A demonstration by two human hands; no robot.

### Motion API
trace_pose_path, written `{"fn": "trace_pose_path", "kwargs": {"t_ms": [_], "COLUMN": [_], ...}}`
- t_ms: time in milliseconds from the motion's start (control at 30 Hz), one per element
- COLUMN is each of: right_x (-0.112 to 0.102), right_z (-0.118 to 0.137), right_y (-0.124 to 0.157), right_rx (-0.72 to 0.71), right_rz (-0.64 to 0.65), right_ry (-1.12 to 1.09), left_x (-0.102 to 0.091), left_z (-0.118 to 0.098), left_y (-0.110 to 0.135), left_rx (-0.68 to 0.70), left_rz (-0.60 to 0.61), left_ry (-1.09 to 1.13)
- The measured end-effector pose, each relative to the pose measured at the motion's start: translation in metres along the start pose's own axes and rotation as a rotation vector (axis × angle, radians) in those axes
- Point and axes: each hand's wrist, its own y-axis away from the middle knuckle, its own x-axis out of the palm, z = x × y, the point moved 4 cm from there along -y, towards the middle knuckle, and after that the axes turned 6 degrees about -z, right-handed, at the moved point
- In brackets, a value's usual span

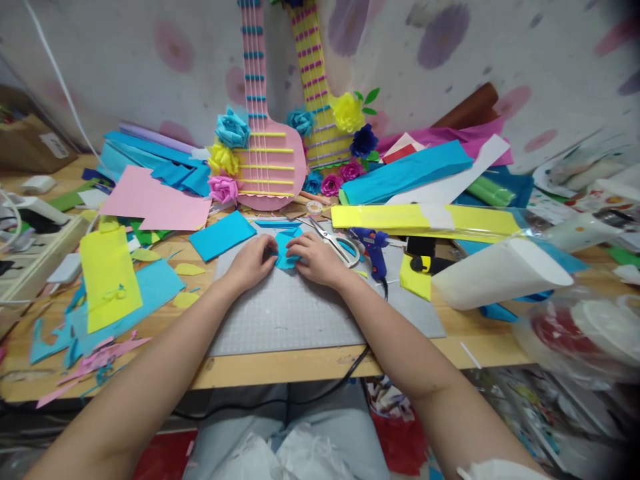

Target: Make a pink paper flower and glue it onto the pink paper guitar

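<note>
A small piece of bright blue paper (286,252) is between my two hands, above the far part of the grey cutting mat (280,320). My left hand (254,260) pinches its left edge, the thumb and fingers curled together. On the other side, the bent fingers of my right hand (320,259) grip its right edge. Scissors with white handles (345,248) lie just beyond my right hand. A blue glue gun (374,250) rests to their right. Left of the mat's far edge is a flat blue paper rectangle (223,235).
A pink paper guitar (273,160) and a yellow paper guitar (325,137) with paper flowers lean on the wall. Pink paper (157,203) and yellow paper (111,277) lie left among scraps. A yellow roll (390,220) and a white paper roll (500,273) lie right.
</note>
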Motion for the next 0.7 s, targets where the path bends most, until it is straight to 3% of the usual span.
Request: {"fn": "trace_pose_path", "kwargs": {"t_ms": [267, 533, 700], "right_x": [0.011, 0.02, 0.025], "right_z": [-0.015, -0.016, -0.017], "right_y": [0.0, -0.005, -0.006], "right_rx": [0.173, 0.411, 0.484], "right_rz": [0.012, -0.072, -0.089], "right_ry": [-0.173, -0.105, -0.053], "left_x": [0.0, 0.004, 0.003], "left_z": [-0.002, -0.001, -0.002], "left_y": [0.0, 0.002, 0.003], "left_rx": [0.025, 0.05, 0.062], "left_rz": [0.021, 0.03, 0.025], "left_ry": [-0.04, -0.08, -0.101]}}
